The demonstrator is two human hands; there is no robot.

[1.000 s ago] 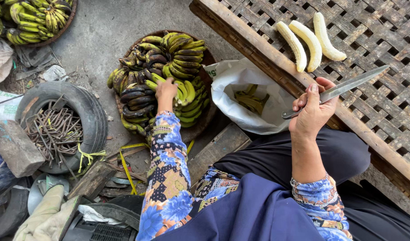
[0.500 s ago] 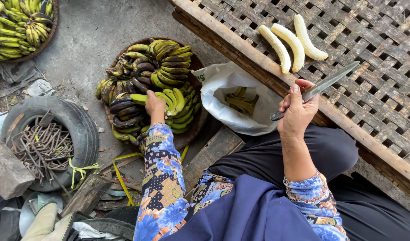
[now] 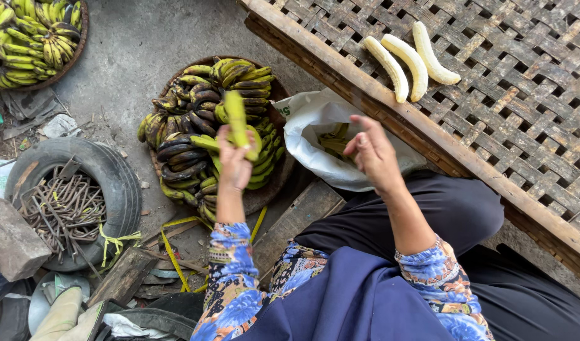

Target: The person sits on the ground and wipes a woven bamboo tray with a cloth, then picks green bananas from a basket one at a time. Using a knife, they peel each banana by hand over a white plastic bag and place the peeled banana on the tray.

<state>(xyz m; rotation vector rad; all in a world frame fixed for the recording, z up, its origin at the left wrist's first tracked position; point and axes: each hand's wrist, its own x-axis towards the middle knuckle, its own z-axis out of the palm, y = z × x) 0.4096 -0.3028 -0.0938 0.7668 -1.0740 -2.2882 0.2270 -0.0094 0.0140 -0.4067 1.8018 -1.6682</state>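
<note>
Left hand [image 3: 234, 158] raised, grip closed around a green banana [image 3: 237, 119] above the basket of bananas [image 3: 195, 126]. Right hand [image 3: 373, 151] lifted over white bag [image 3: 315, 117], fingers loosely curled, holding nothing visible.

A yellow-green unpeeled banana [image 3: 236, 117] is held in the left hand [image 3: 234, 165] over a round basket of green, yellow and black-blotched bananas [image 3: 201, 120]. Three pale cream peeled bananas [image 3: 411, 60] are seen at one o'clock on a brown woven bamboo mat [image 3: 523, 95] (open lattice pattern). Blue floral-print sleeves [image 3: 230, 278] are worn.
</note>
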